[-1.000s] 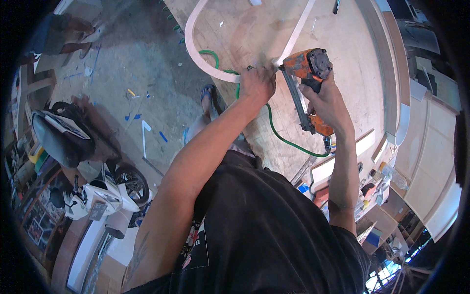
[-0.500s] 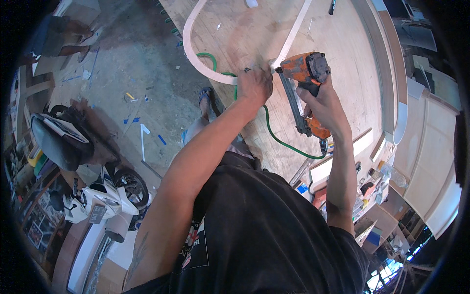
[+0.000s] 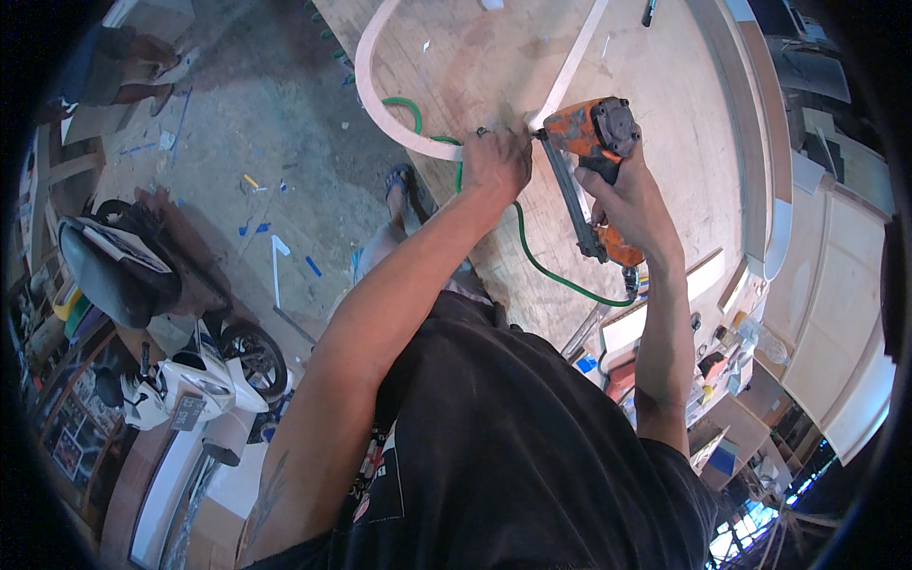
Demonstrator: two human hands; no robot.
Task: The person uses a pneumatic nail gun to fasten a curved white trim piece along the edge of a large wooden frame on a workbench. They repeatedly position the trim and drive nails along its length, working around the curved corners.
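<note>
An orange and black nail gun point(image 3: 576, 130) is in my right hand point(image 3: 629, 201), whose fingers wrap its handle. Its nose touches or almost touches the corner of a pale wooden frame point(image 3: 369, 90), where the straight side comes down to the lower edge. My left hand point(image 3: 498, 163) grips that lower edge just left of the nose, and its fingers cover part of the wood. From the base of the gun's handle a green air hose point(image 3: 538, 269) loops left, passes under my left hand and shows again inside the frame's curve.
The frame lies on a plywood worktop point(image 3: 684, 171). Long curved boards point(image 3: 763, 142) line its right side, and a marker point(image 3: 649, 13) lies at the top. Tools and bottles clutter the lower right. On the floor at left stands a white motorbike point(image 3: 204, 380); another person's legs point(image 3: 142, 71) are beyond.
Almost nothing differs. The nail gun's head has shifted very slightly up, and the left hand has edged a little to the right along the frame.
</note>
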